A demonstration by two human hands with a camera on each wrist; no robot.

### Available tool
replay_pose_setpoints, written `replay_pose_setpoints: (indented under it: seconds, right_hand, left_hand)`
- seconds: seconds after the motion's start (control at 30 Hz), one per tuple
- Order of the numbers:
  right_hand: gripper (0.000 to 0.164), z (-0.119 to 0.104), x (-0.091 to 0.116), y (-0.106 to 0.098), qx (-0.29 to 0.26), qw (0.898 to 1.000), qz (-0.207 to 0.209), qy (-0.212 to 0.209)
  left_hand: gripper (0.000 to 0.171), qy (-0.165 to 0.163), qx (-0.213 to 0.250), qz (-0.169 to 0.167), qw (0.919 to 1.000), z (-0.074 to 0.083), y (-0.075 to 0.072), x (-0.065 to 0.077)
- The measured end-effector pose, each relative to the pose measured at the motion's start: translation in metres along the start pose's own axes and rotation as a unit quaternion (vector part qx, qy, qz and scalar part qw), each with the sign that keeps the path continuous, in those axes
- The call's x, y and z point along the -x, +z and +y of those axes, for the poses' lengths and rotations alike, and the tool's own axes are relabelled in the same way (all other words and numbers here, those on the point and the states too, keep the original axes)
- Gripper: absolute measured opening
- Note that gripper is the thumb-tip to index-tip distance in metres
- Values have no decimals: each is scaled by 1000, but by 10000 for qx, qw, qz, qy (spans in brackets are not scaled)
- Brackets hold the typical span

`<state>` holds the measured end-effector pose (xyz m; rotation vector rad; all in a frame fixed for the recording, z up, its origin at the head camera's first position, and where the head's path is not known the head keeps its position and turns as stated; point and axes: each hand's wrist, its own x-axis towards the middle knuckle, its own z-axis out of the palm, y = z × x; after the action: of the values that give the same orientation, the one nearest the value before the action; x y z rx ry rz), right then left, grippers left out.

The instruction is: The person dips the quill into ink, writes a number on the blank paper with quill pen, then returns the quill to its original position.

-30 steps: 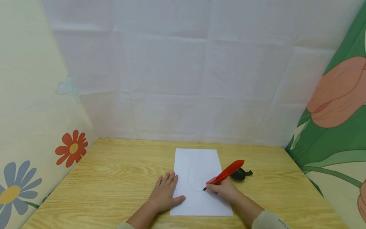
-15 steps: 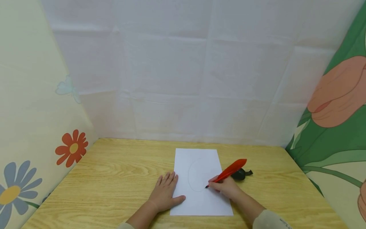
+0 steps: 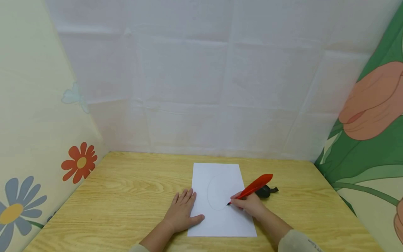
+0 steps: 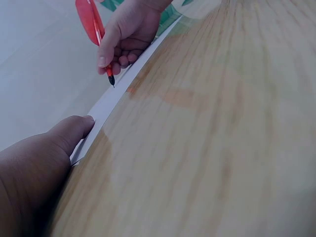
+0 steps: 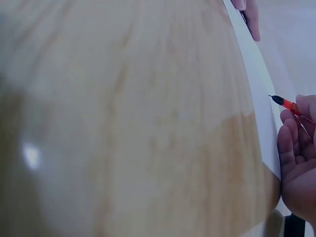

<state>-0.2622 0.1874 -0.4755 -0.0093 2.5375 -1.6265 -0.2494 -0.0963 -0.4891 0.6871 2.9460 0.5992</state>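
Note:
My left hand (image 3: 181,213) lies flat with fingers spread, resting on the left edge of a white sheet of paper (image 3: 201,224). My right hand (image 3: 252,205) pinches a red feather pen (image 3: 258,183) between thumb and fingers, its plume slanting up to the right. The black tip is right at the paper, at the end of a thin curved line (image 3: 207,192) like an open oval. In the left wrist view, the pen (image 4: 109,74) points down at the sheet, beyond my left thumb (image 4: 74,129). The right wrist view shows the pen's tip and curled fingers (image 5: 289,136).
A rounded black object (image 3: 263,191) with a short tail sits just right of the paper, partly hidden behind the pen. The wood-grain table (image 3: 138,182) extends on both sides. A white cloth (image 3: 189,87) hangs behind, with flower-patterned cloths (image 3: 368,140) at the sides.
My right hand and the feather pen have moved slightly right and up the sheet, lengthening the curved line at its lower right. The left hand and paper have stayed in place.

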Motion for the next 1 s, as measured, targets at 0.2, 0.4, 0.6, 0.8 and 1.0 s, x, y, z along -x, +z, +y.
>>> replay_pose_setpoints:
  seconds: [0.2,0.4,0.6,0.8,1.0]
  right_hand:
    - [23,0,-1,-1,-11,10000,68,21]
    - [22,-2,0,0,-1,9997,197,110]
    - [22,-1,-2,0,-11,9997,211,112]
    - [22,0,-4,-1,-79,9996,247,139]
    - [21,2,-6,0,-87,9993,328,167]
  left_hand:
    - [93,-3,15,33,10000,0,0,-1]
    - [93,21,49,49,10000,-1,0,-2]
    - [94,76,59,141,9999,-2,2,-1]
    - [94,76,-23,167,9998,-3,5,-2]
    - [94,77,-32,125,9999,-4,4,-2]
